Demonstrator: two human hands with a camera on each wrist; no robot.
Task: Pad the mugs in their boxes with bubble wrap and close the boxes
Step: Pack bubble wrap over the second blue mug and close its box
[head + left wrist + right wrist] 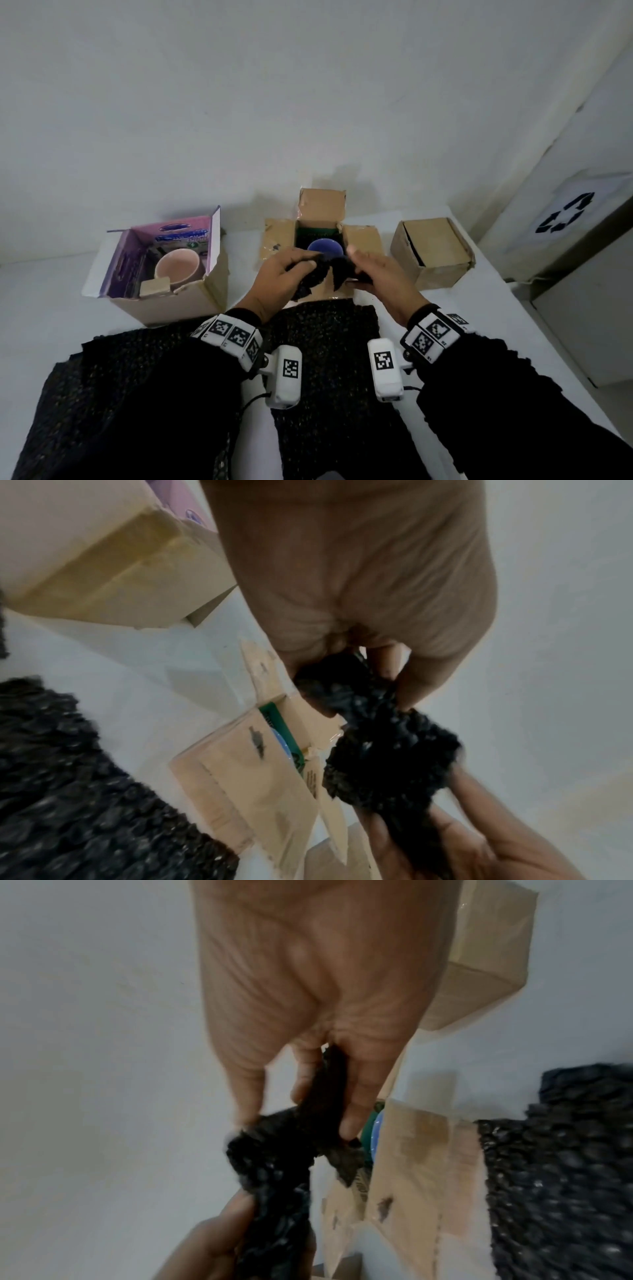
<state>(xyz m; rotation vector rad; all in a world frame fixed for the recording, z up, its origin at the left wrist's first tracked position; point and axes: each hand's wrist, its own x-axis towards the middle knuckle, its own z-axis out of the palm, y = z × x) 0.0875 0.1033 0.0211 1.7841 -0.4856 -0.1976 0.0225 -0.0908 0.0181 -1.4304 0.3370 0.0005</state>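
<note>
A small piece of black bubble wrap [315, 277] hangs between both hands, just over the front edge of the open middle cardboard box [363, 236]. A blue mug [325, 247] stands inside that box. My left hand [284, 270] pinches the piece's left end [342, 685] with thumb and fingers. My right hand [376, 274] grips the right end [322, 1096] between its fingers. At the left an open box [191, 298] holds a pink mug [176, 267]. A third box [435, 253] at the right has its flaps closed.
Large sheets of black bubble wrap [325, 329] lie on the white table in front of the boxes, under my forearms. A white wall rises close behind the boxes. A bin with a recycling sign [561, 219] stands beyond the table's right edge.
</note>
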